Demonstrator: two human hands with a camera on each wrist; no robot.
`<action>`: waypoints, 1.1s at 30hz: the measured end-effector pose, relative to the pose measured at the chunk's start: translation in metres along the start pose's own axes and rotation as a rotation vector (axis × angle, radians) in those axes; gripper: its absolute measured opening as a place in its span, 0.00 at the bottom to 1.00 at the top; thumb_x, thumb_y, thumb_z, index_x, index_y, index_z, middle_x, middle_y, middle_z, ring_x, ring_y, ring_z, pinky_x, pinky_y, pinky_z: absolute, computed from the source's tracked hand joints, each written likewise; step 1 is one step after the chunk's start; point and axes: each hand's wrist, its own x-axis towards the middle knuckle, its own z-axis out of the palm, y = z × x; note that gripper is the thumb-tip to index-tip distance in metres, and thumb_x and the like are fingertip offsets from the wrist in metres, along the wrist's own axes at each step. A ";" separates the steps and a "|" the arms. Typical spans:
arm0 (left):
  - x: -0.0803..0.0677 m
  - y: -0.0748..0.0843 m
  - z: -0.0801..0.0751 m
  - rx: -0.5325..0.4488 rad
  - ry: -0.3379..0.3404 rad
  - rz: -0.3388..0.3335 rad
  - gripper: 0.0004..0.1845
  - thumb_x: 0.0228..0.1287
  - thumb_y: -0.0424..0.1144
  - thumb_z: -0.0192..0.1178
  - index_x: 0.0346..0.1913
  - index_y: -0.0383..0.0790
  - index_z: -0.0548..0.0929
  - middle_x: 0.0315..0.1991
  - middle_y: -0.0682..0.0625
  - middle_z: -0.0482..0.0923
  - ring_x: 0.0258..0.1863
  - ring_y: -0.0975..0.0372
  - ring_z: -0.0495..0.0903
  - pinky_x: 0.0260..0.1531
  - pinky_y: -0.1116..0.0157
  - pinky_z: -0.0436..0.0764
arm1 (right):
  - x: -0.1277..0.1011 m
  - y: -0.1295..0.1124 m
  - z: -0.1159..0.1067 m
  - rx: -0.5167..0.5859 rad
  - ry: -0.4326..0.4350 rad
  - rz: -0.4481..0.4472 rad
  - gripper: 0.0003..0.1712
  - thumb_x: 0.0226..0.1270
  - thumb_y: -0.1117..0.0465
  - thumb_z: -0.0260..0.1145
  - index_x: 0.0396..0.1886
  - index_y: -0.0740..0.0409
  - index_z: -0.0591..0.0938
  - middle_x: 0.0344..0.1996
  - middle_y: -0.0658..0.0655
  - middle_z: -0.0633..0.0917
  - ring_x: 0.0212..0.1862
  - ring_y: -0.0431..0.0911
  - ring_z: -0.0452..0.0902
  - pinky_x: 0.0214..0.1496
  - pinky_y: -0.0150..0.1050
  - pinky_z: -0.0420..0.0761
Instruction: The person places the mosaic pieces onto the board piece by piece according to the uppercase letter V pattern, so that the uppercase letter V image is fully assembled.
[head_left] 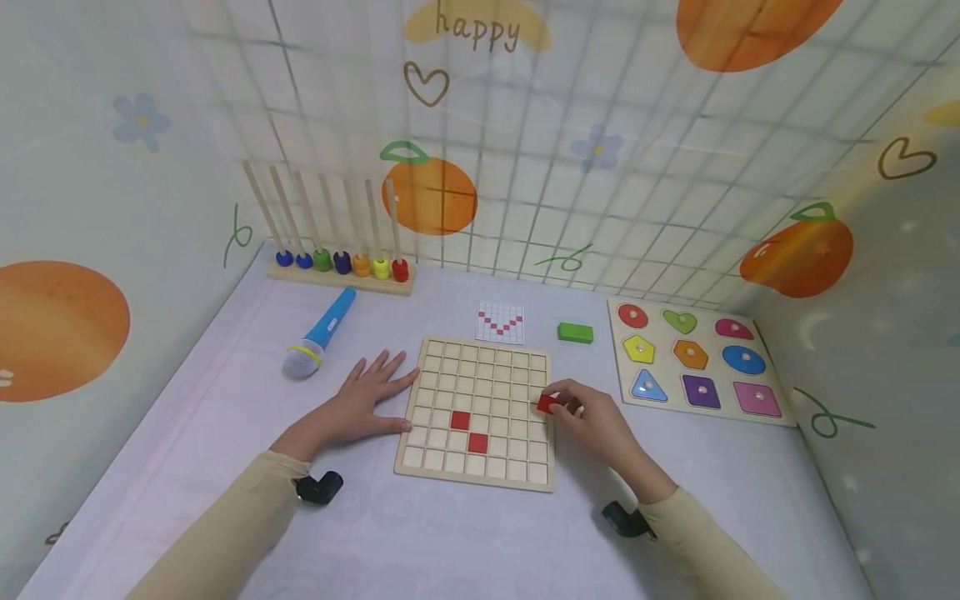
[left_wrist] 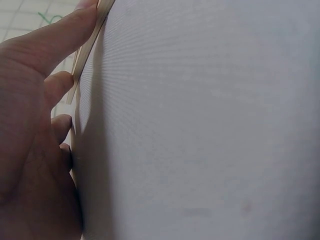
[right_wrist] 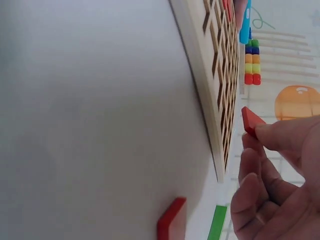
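A wooden grid board (head_left: 474,482) lies on the table with two red square tiles, one tile (head_left: 461,420) up and left of the other tile (head_left: 477,443). My left hand (head_left: 365,398) lies spread at the board's left edge, thumb and fingertip against its side. My right hand (head_left: 596,417) pinches a red tile (head_left: 547,403) between thumb and finger over the board's right edge. In the right wrist view this pinched tile (right_wrist: 251,121) is tilted above the grid. Another red tile (right_wrist: 175,220) lies on the table beside the board there; the right hand hides it in the head view.
Behind the board lie a pattern card (head_left: 501,322) with red squares in a V and a green block (head_left: 575,332). A shape puzzle (head_left: 705,402) is at the right. At left are a toy microphone (head_left: 321,332) and a peg stand (head_left: 341,279) with coloured beads.
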 end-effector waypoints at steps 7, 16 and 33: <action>0.000 0.002 -0.001 -0.004 -0.004 -0.009 0.50 0.59 0.68 0.66 0.80 0.53 0.59 0.83 0.45 0.40 0.81 0.46 0.31 0.76 0.44 0.28 | 0.004 -0.010 0.007 0.011 -0.013 -0.039 0.14 0.67 0.62 0.72 0.51 0.48 0.86 0.34 0.46 0.86 0.34 0.42 0.77 0.34 0.33 0.80; -0.001 0.000 -0.001 -0.003 0.000 0.010 0.50 0.60 0.68 0.66 0.80 0.53 0.59 0.83 0.45 0.40 0.81 0.46 0.32 0.76 0.43 0.29 | 0.008 -0.026 0.017 0.045 -0.048 -0.015 0.13 0.68 0.59 0.73 0.51 0.44 0.85 0.34 0.44 0.85 0.36 0.43 0.78 0.37 0.35 0.83; -0.001 0.001 -0.002 -0.013 -0.006 0.009 0.50 0.60 0.67 0.66 0.81 0.52 0.59 0.83 0.45 0.40 0.81 0.45 0.31 0.76 0.43 0.28 | 0.022 -0.053 0.040 0.082 -0.101 -0.109 0.12 0.69 0.59 0.72 0.50 0.44 0.85 0.33 0.41 0.85 0.35 0.40 0.79 0.39 0.34 0.83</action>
